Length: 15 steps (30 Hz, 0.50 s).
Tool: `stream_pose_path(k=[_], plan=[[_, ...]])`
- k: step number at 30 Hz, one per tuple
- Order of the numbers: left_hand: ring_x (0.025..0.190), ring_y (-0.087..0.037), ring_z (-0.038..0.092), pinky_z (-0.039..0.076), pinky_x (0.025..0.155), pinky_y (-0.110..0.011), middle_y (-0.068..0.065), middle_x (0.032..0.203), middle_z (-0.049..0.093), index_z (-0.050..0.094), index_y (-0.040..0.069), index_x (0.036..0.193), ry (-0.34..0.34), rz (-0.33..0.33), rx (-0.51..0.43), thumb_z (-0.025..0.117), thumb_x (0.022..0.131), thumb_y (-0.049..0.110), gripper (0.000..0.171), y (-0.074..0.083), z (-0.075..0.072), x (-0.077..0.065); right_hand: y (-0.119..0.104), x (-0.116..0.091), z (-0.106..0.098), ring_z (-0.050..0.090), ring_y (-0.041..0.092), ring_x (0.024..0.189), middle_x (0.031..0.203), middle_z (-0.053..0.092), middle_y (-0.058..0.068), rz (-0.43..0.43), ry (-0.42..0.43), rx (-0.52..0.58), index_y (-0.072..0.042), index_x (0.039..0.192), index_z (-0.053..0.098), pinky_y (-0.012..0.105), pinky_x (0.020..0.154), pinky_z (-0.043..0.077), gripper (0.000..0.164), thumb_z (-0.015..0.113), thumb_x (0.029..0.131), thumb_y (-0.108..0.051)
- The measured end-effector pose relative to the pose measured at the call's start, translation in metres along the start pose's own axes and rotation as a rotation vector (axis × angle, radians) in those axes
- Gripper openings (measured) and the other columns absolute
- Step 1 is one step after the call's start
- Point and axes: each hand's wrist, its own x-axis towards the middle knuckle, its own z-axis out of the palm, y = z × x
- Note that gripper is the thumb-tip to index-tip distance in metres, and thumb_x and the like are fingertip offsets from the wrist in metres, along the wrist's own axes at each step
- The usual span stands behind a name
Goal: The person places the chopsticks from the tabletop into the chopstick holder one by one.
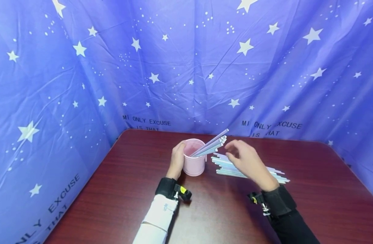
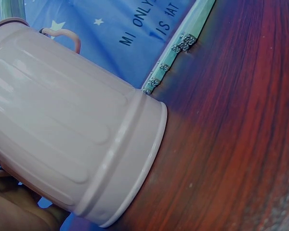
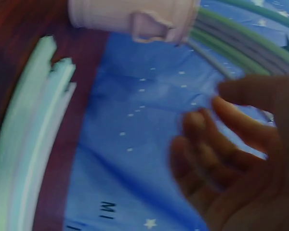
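A small pink bucket (image 1: 194, 166) stands upright on the table, with loop handles on its sides. My left hand (image 1: 176, 161) grips its left side, the thumb near the rim. Several pastel drinking straws (image 1: 211, 145) lean out over the rim toward the right. Just right of their ends is my right hand (image 1: 248, 162), fingers loosely bent and holding nothing. In the right wrist view that hand (image 3: 236, 154) is blurred, apart from the straws in the bucket. More straws (image 1: 227, 168) lie in a loose pile on the table below and behind my right hand, partly hidden by it.
The dark red wooden table (image 1: 113, 189) reaches back to a blue star-patterned curtain (image 1: 180, 57), which hangs along its far and left sides. A camera strap (image 1: 166, 188) sits on the left wrist and another strap (image 1: 279, 200) on the right.
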Motion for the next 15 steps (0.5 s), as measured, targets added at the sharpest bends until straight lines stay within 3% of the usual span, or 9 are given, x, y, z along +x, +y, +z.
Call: stream_pose_path(k=[4,7,15], plan=[[0.135,-0.034,0.063,0.047,0.122,-0.05,-0.021,0.137,0.072,0.072,-0.003,0.134,0.008,0.001,-0.006,0.046,0.109,0.021,0.043,0.0,0.0,-0.001,0.01,-0.002,0.013,0.069,0.02,0.082,0.096,0.075,0.006,0.007,-0.22,-0.08,-0.007,0.107,0.077,0.041,0.074,0.06,0.014,0.075,0.094,-0.01],[0.134,-0.033,0.064,0.047,0.121,-0.049,-0.021,0.135,0.073,0.073,-0.003,0.133,0.011,0.005,-0.011,0.047,0.109,0.02,0.042,0.0,0.0,-0.001,0.015,-0.005,0.022,0.07,0.018,0.083,0.091,0.076,0.003,-0.009,-0.332,-0.109,-0.007,0.104,0.079,0.041,0.076,0.06,0.012,0.074,0.093,-0.009],[0.133,-0.033,0.065,0.048,0.121,-0.049,-0.021,0.134,0.074,0.073,-0.002,0.132,0.013,0.014,-0.01,0.047,0.109,0.019,0.041,0.0,0.001,0.0,0.018,-0.012,0.031,0.072,0.02,0.088,0.089,0.077,0.001,-0.047,-0.483,-0.165,-0.007,0.099,0.079,0.041,0.085,0.061,0.009,0.078,0.09,-0.006]])
